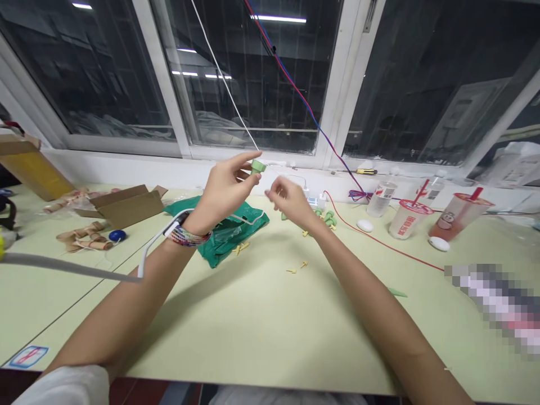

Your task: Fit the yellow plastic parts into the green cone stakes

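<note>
Raised above the table, my left hand [225, 188] pinches a small light-green plastic piece [258, 166] between thumb and fingers. My right hand [292, 201] is a short way to its right, fingers curled in to the thumb; whether anything small is in that pinch is hidden. Below and beyond the hands lies a crumpled green plastic bag [253, 220]. Several green pieces [329, 217] with small yellow parts are gathered behind my right wrist. A yellow peg-like part [291, 271] and another yellow part [304, 264] lie on the tabletop between my forearms.
An open cardboard box [130, 209], wooden pieces [86, 236] and a blue ball [117, 235] are at left. Drink cups [407, 220], a clear bottle [382, 198] and a white oval object [364, 225] stand at right. A red cable [379, 245] crosses the table [253, 326]. A screwdriver [366, 171] lies by the window.
</note>
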Demonstrator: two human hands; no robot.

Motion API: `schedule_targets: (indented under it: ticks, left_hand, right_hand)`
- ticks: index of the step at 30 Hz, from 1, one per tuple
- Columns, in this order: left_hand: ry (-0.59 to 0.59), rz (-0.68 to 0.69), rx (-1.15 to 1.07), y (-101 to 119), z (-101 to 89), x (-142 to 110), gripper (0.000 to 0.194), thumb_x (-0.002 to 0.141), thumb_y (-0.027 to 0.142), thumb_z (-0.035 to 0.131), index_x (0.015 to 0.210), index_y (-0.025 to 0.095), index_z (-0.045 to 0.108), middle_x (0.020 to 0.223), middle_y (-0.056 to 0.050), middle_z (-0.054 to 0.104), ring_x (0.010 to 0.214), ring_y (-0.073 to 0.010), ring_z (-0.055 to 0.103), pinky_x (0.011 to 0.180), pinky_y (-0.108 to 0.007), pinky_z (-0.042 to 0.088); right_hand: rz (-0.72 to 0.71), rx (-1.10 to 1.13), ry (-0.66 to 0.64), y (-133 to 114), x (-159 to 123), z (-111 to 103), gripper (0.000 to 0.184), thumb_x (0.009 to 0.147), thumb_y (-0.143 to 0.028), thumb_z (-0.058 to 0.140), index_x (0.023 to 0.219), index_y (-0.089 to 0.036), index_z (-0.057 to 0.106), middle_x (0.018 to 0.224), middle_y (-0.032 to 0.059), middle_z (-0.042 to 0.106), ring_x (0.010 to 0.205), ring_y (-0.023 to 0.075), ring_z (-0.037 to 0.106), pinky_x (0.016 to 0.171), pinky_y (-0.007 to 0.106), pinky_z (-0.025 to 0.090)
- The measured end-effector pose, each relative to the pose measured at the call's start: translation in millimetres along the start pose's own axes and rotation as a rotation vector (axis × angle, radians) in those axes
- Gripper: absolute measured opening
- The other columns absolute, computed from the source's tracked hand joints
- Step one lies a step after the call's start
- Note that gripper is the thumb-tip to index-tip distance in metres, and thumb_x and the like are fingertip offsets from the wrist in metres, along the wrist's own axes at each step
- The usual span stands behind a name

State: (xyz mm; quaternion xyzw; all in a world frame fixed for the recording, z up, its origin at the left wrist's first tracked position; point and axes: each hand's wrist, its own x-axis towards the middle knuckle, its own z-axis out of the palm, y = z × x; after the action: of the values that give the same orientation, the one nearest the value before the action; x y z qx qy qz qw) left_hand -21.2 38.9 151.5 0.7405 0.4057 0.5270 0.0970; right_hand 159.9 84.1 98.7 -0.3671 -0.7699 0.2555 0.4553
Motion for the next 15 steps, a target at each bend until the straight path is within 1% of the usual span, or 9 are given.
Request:
schedule_targets:
  ticks: [2, 3, 4, 5, 7, 9, 12, 15]
  left_hand:
    - [-0.019, -0.039, -0.091, 2, -5.6, 2, 0.050, 0.091, 0.027, 0.067, 0.141, 0.022, 0.068, 0.111, -0.009, 0.079, 0.091, -0.0243, 0.076, 0.084, -0.041, 0.066]
    - [-0.033, -0.051, -0.136, 3, -7.6, 3, 0.048, 0.092, 0.027, 0.066, 0.140, 0.022, 0.068, 0.112, -0.010, 0.079, 0.091, -0.0246, 0.077, 0.084, -0.043, 0.066]
    - [-0.047, -0.060, -0.173, 5, -8.9, 3, 0.046, 0.093, 0.027, 0.066, 0.139, 0.023, 0.069, 0.115, -0.010, 0.079, 0.091, -0.0249, 0.077, 0.085, -0.044, 0.066]
    - [-0.056, -0.069, -0.201, 6, -9.6, 3, 0.043, 0.094, 0.026, 0.066, 0.136, 0.024, 0.070, 0.118, -0.011, 0.078, 0.093, -0.0250, 0.077, 0.087, -0.046, 0.066]
    - [-0.065, -0.083, -0.234, 9, -9.6, 3, 0.039, 0.093, 0.022, 0.065, 0.132, 0.025, 0.071, 0.123, -0.010, 0.076, 0.096, -0.0254, 0.077, 0.091, -0.048, 0.066]
    - [-0.079, -0.088, -0.250, 10, -8.6, 2, 0.039, 0.092, 0.019, 0.065, 0.129, 0.025, 0.072, 0.125, -0.010, 0.075, 0.099, -0.0260, 0.077, 0.093, -0.050, 0.066]
    - [-0.101, -0.070, -0.268, 12, -7.9, 0, 0.038, 0.088, 0.019, 0.070, 0.126, 0.024, 0.072, 0.125, -0.010, 0.074, 0.101, -0.0273, 0.077, 0.096, -0.052, 0.065]
    - [-0.116, -0.073, -0.276, 14, -8.1, -1, 0.045, 0.084, 0.022, 0.076, 0.129, 0.023, 0.072, 0.124, -0.010, 0.076, 0.102, -0.0290, 0.079, 0.098, -0.052, 0.065]
  right_hand:
    - [-0.007, -0.235, -0.350, 12, -4, 12, 0.013, 0.094, -0.024, 0.060, 0.084, -0.019, 0.065, 0.082, 0.0017, 0.073, 0.072, 0.0152, 0.068, 0.068, 0.025, 0.050]
    - [-0.010, -0.333, -0.517, 15, -7, 19, 0.012, 0.091, -0.018, 0.059, 0.083, -0.018, 0.068, 0.083, 0.0032, 0.075, 0.076, 0.0172, 0.069, 0.069, 0.025, 0.049]
    - [-0.025, -0.430, -0.618, 17, -10, 28, 0.014, 0.088, -0.013, 0.058, 0.085, -0.018, 0.072, 0.089, 0.0050, 0.077, 0.080, 0.0194, 0.071, 0.069, 0.026, 0.048]
    - [-0.058, -0.523, -0.639, 17, -13, 37, 0.019, 0.086, -0.010, 0.058, 0.090, -0.018, 0.074, 0.097, 0.0070, 0.079, 0.087, 0.0220, 0.072, 0.069, 0.028, 0.048]
    - [-0.159, -0.673, -0.618, 17, -19, 55, 0.028, 0.087, -0.009, 0.056, 0.105, -0.017, 0.076, 0.114, 0.0115, 0.079, 0.101, 0.0264, 0.073, 0.073, 0.030, 0.049]
    - [-0.233, -0.744, -0.633, 20, -24, 70, 0.034, 0.088, -0.009, 0.055, 0.114, -0.017, 0.075, 0.123, 0.0135, 0.077, 0.108, 0.0278, 0.072, 0.077, 0.031, 0.050]
    - [-0.285, -0.773, -0.685, 30, -28, 83, 0.034, 0.088, -0.009, 0.057, 0.115, -0.016, 0.075, 0.119, 0.0142, 0.077, 0.107, 0.0280, 0.071, 0.078, 0.032, 0.050]
    - [-0.301, -0.771, -0.666, 42, -29, 85, 0.028, 0.089, -0.011, 0.057, 0.110, -0.016, 0.075, 0.113, 0.0136, 0.076, 0.102, 0.0266, 0.071, 0.076, 0.032, 0.048]
